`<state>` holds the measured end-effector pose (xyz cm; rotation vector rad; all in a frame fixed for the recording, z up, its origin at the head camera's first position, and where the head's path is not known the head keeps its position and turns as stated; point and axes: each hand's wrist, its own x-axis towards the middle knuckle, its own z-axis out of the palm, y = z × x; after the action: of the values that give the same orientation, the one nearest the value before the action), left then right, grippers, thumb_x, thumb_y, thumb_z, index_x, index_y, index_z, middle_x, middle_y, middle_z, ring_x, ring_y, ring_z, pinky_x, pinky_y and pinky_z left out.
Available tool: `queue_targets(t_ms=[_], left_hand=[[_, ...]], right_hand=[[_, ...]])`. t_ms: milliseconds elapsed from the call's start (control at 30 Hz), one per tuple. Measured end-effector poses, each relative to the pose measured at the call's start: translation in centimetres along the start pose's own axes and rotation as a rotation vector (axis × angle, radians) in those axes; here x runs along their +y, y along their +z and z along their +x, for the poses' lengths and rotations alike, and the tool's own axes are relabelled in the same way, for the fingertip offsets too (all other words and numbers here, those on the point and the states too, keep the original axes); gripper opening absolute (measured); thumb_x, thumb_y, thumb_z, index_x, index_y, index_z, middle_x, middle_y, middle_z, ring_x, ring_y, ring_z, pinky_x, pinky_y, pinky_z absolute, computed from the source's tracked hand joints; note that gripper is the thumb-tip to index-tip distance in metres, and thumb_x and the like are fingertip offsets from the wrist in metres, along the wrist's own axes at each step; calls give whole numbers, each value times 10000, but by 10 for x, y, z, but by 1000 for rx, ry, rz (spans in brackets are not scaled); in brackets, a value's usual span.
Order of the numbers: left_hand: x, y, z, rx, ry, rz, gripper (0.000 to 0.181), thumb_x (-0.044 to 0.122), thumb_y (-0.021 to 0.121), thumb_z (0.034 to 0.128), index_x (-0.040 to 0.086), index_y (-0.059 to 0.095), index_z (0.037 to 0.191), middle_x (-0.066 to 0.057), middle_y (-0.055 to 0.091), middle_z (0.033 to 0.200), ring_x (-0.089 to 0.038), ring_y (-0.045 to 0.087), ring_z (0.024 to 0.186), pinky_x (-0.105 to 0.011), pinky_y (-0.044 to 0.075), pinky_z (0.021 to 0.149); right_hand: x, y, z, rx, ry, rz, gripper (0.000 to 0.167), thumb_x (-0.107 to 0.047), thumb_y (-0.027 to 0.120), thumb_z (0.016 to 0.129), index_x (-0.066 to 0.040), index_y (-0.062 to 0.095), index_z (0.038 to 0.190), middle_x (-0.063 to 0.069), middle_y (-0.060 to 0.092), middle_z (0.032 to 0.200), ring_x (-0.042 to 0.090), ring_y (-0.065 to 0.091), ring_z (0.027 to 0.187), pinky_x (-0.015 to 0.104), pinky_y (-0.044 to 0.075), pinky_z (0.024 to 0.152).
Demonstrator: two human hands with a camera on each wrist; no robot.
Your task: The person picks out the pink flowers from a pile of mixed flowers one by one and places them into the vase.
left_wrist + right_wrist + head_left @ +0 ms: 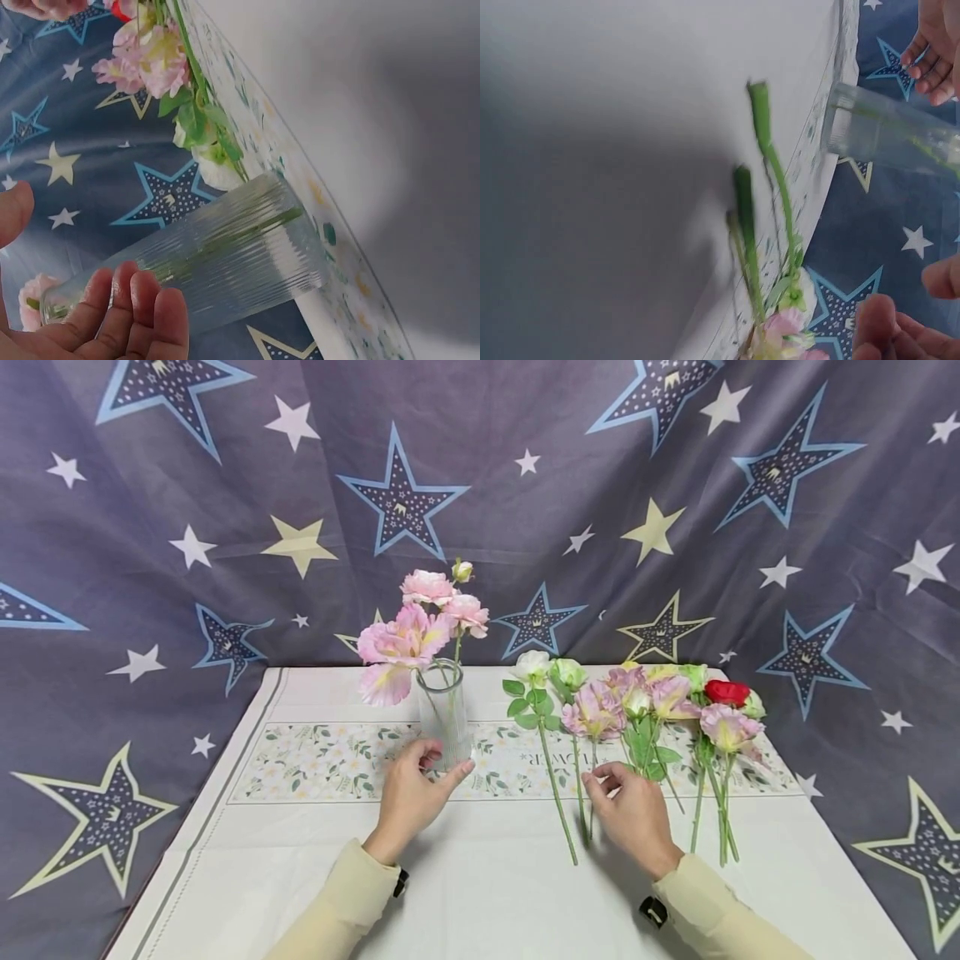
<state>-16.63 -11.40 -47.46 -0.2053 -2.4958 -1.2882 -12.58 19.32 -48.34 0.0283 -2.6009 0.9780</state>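
Observation:
A ribbed clear glass vase (pixel 442 718) stands upright on the table, holding a large pink ruffled flower (pixel 405 639) and a stem of light pink blooms (pixel 465 612). My left hand (pixel 412 797) is in front of the vase, thumb apart from slightly bent fingers (pixel 127 300); whether they touch the glass I cannot tell. Over the loose stems to the right is my right hand (pixel 633 814), its thumb and fingers (pixel 876 322) parted with nothing between them. Closest to it lie a mauve ruffled flower (pixel 595 710) and a green-white flower (pixel 567 673).
A white flower (pixel 532 667) lies at the row's left end. Further right are a red flower (pixel 727 693) and a pink ruffled one (pixel 729 727). A floral printed strip (pixel 315 764) crosses the white tablecloth (pixel 487 877). Star-patterned fabric (pixel 495 510) hangs behind.

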Motion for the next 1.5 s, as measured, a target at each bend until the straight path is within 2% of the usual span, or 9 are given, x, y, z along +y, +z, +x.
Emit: queue_targets(t_ms=[167, 467, 733, 900, 1133, 1367, 1500], left_hand=[[0, 3, -4, -32, -5, -9, 515, 392, 887, 802, 27, 690, 1106, -140, 675, 996, -337, 638, 911, -394, 496, 790], [-3, 7, -8, -31, 4, 6, 443, 390, 888, 798, 97, 694, 1068, -53, 665, 947, -282, 643, 892, -369, 498, 784], [-3, 9, -12, -44, 10, -4, 443, 407, 888, 795, 112, 699, 1065, -7, 659, 929, -291, 655, 890, -364, 506, 781], [-4, 11, -13, -38, 20, 12, 441, 408, 886, 796, 116, 701, 1070, -1, 664, 928, -265, 657, 882, -360, 506, 777], [-3, 11, -12, -40, 26, -6, 437, 380, 898, 787, 108, 701, 1066, -7, 665, 925, -290, 661, 887, -362, 507, 775], [-2, 11, -12, -37, 25, -15, 439, 374, 902, 782, 103, 702, 1064, -8, 662, 916, -289, 658, 882, -362, 507, 772], [-2, 11, -13, -35, 25, -11, 436, 373, 899, 786, 102, 701, 1063, -4, 663, 922, -281, 656, 882, -360, 508, 777]], right_hand=[[9, 1, 8, -32, 8, -75, 167, -238, 746, 942, -77, 734, 900, -15, 646, 667, 86, 489, 448, 287, 416, 465], [25, 11, 22, -77, 47, -166, 179, -228, 757, 916, -72, 722, 838, -13, 631, 628, 122, 524, 495, 324, 437, 490], [35, 18, 28, -219, 112, -247, 312, -260, 743, 912, -150, 613, 651, -33, 547, 548, 157, 478, 483, 309, 372, 472], [38, 21, 28, -274, 113, -266, 393, -258, 745, 907, -165, 541, 583, -24, 505, 533, 156, 448, 476, 302, 355, 473], [36, 23, 29, -292, 131, -256, 373, -158, 702, 880, -166, 513, 559, -25, 477, 511, 143, 430, 453, 288, 342, 457], [35, 23, 27, -276, 159, -193, 400, -85, 636, 888, -166, 450, 544, -44, 375, 478, 117, 359, 419, 262, 309, 426], [33, 21, 27, -252, 134, -180, 360, -65, 621, 927, -135, 498, 596, -18, 439, 507, 134, 406, 438, 280, 342, 443]])
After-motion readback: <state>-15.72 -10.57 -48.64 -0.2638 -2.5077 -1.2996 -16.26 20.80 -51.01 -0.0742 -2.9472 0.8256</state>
